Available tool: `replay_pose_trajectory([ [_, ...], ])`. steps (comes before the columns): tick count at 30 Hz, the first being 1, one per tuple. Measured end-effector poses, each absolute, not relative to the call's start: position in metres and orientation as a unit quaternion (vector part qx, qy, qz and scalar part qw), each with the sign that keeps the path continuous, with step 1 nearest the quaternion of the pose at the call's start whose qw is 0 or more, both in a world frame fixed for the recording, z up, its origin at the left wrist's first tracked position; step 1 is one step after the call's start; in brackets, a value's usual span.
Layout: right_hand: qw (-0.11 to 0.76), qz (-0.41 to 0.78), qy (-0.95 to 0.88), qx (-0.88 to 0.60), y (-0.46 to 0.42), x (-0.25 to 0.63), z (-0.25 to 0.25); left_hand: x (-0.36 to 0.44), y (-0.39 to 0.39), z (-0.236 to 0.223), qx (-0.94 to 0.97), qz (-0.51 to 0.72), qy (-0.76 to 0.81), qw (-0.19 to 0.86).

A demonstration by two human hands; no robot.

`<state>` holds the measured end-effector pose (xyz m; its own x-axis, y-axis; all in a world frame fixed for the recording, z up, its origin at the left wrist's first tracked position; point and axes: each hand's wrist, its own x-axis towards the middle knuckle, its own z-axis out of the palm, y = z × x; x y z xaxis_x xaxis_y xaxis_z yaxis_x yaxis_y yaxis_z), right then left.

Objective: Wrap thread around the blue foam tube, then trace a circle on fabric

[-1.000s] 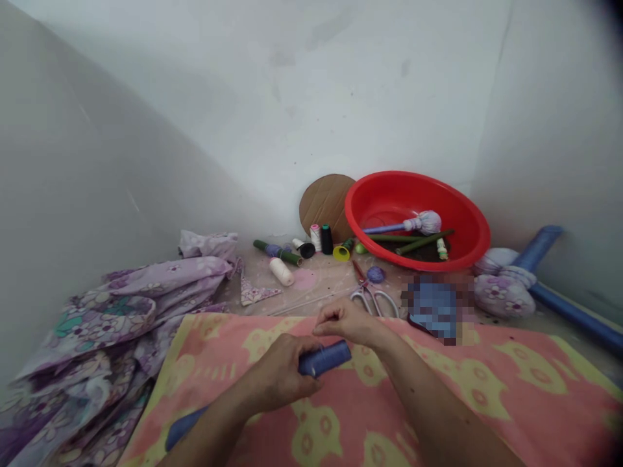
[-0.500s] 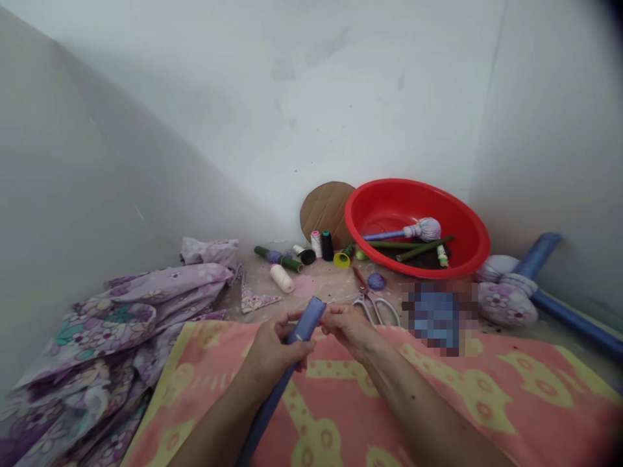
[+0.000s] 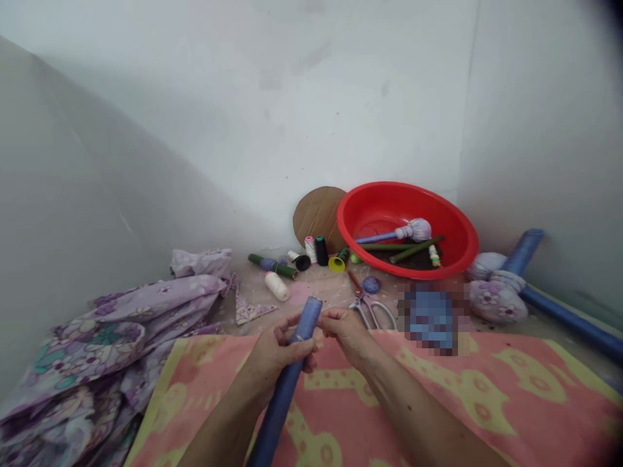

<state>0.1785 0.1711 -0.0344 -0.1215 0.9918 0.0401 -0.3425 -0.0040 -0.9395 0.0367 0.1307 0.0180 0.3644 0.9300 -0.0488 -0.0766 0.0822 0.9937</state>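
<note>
- Blue cloth-covered tube (image 3: 285, 397) stands tilted, upper end up just beside the right hand, lower end running out of view at the bottom of the frame over the blanket.
- Left hand (image 3: 280, 353): grip clamped around the tube below its upper end.
- Right hand (image 3: 348, 331): fingertips (image 3: 325, 315) pinched together at the tube's upper end; cannot tell whether they hold a thread or anything else.
- Handling, judged: the tube seems light and fairly stiff, as it stays straight when held near one end. The cloth may slide on whatever is inside, so a firm hold around the middle seems safest.
- Pink-and-yellow blanket (image 3: 487, 389) lies under the forearms; lilac floral cloth (image 3: 121, 324) is heaped to the left.
- Ahead on the pale surface (image 3: 321, 285): white thread spool (image 3: 277, 287), black thread cone (image 3: 321, 251), steel scissors (image 3: 363, 301), red plastic basin (image 3: 406, 186) holding green sticks (image 3: 416, 250).
- Floral stuffed bundle (image 3: 496, 301) lies at right. Pixelated blue patch (image 3: 431, 318) cannot be made out.
- No brand or writing is legible on any spool.
</note>
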Motion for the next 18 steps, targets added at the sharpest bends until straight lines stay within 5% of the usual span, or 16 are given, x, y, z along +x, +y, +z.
replay_pose_trajectory([
  [18, 0.530, 0.613, -0.464, -0.358, 0.177, 0.163, -0.055, 0.045, 0.126, 0.011, 0.466, 0.353, 0.369, 0.722],
])
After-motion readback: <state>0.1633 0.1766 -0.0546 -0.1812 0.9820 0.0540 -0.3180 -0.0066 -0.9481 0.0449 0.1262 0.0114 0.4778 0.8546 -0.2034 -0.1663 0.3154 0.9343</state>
